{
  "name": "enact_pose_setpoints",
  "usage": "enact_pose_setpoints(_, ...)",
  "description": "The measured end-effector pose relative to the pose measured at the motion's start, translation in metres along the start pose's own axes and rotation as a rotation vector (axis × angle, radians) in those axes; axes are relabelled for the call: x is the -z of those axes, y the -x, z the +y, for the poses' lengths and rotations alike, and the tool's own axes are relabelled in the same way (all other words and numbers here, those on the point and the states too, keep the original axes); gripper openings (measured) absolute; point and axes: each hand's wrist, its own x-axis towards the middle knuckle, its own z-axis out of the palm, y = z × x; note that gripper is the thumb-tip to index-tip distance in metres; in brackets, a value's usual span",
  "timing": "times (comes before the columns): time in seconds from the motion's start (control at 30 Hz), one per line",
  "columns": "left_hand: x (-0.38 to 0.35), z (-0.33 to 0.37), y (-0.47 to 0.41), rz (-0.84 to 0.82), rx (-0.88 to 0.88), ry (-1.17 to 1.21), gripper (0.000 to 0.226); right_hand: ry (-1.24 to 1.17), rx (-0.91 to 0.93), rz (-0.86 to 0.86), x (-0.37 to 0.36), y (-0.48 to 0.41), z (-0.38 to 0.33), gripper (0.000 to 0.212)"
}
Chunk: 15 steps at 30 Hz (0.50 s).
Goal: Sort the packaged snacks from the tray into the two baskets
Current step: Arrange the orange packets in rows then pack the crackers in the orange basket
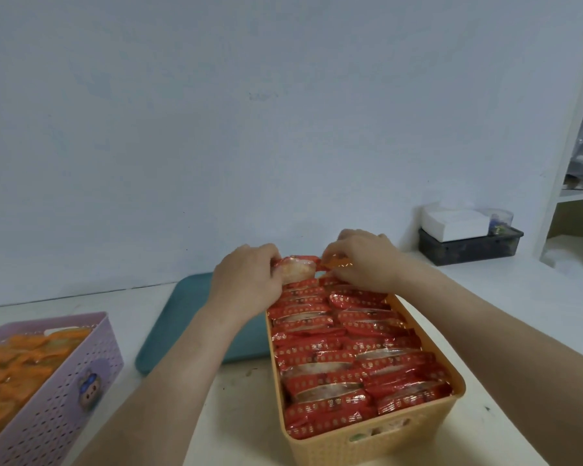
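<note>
Sorting nearly done: your left hand (246, 279) and right hand (362, 260) pinched one red packet (295, 269) above the packed orange basket (371, 443); the tray (182, 314) showed bare.

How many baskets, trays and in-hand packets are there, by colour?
Purple basket: 1
Orange basket: 1
Teal tray: 1
Red packet, held between left hand and right hand: 1
Total: 4
</note>
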Motion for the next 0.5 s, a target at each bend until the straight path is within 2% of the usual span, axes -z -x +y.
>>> enact_pose_setpoints(0.1,0.006,0.004,-0.006,-0.112,-0.070,-0.248,0.035,0.091,0.037,-0.006,0.002,-0.003,0.000,0.025)
enact_pose_setpoints(0.17,0.006,0.004,-0.009,-0.156,-0.065,-0.292,0.043,0.235,0.061,0.021,0.001,-0.004,-0.001,0.027)
enact_pose_setpoints(0.33,0.003,0.000,-0.007,-0.236,-0.016,-0.212,0.038,0.269,0.013,-0.042,-0.004,-0.003,-0.004,0.026)
enact_pose_setpoints(0.4,0.005,0.002,-0.005,-0.260,-0.049,-0.240,0.036,0.259,0.013,0.036,-0.011,-0.002,-0.004,0.020)
enact_pose_setpoints(0.5,0.005,0.004,-0.007,-0.290,-0.113,-0.352,0.033,0.240,-0.024,0.121,-0.016,0.003,-0.006,0.033)
